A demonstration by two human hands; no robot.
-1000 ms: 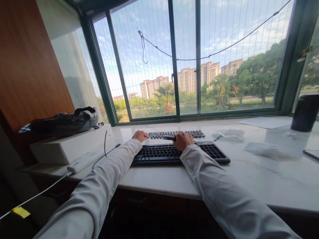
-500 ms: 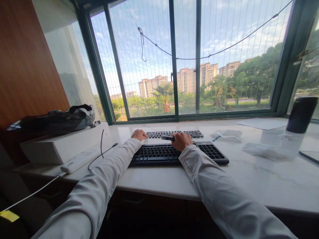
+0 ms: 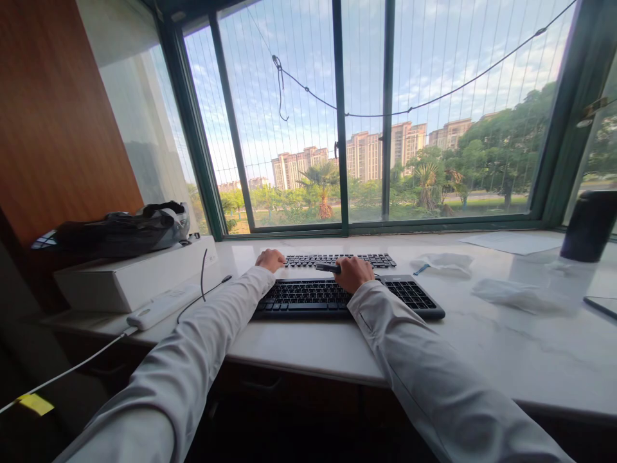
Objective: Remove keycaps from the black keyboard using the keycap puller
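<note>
My left hand [image 3: 270,260] is closed at the left end of a thin panel of black keys [image 3: 308,261], which lies behind the keyboard. Its fingertips are partly hidden there. My right hand [image 3: 354,273] wraps round a short, dark, pen-like tool [image 3: 328,267] that points left, over the gap between the panel and the keyboard. I cannot make out the tool's exact kind. Below both hands the black keyboard [image 3: 308,297] lies flat on the white marble-patterned desk [image 3: 299,344]. My right hand and sleeve cover part of the keyboard's right half.
On the left, a white box [image 3: 96,286] carries a dark bag [image 3: 113,235], beside a white power strip [image 3: 166,307] and a black cable [image 3: 204,276]. Crumpled clear plastic [image 3: 506,292], a paper sheet [image 3: 513,242] and a black cylinder [image 3: 589,225] are at right. A window [image 3: 366,161] stands behind.
The whole scene has shifted slightly to the right in view, as the head turned a little. Both hands keep nearly the same places at the panel and tool.
</note>
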